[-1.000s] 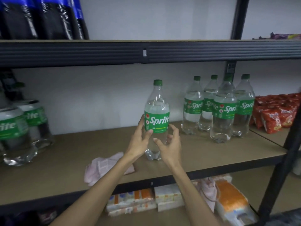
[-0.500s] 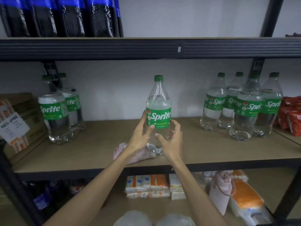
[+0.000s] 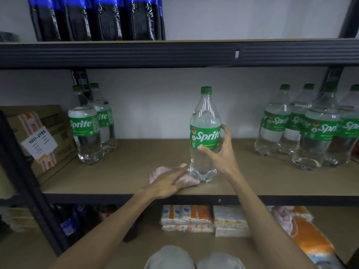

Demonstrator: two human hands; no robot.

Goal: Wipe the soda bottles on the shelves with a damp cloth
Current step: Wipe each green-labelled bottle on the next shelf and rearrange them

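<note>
A clear Sprite bottle (image 3: 205,121) with a green label and cap stands upright in the middle of the brown shelf (image 3: 136,164). My right hand (image 3: 221,152) grips it at the label's lower edge, thumb in front and fingers round the right side. Just left of the bottle's base lies a crumpled pink cloth (image 3: 161,171). My left hand (image 3: 169,181) rests flat on that cloth with the fingers straight. Two more Sprite bottles (image 3: 85,129) stand at the left of the shelf and several others (image 3: 318,131) cluster at the right.
Dark cola bottles (image 3: 97,18) with blue labels line the upper shelf. A cardboard box (image 3: 38,136) with a paper tag sits at the far left. Packs of tissue (image 3: 194,218) and an orange package (image 3: 308,241) lie on the lower shelf. A black upright (image 3: 25,171) frames the left side.
My left hand has left the bottle and dropped onto the pink cloth. My right hand has closed round the bottle. The view has shifted left and closer.
</note>
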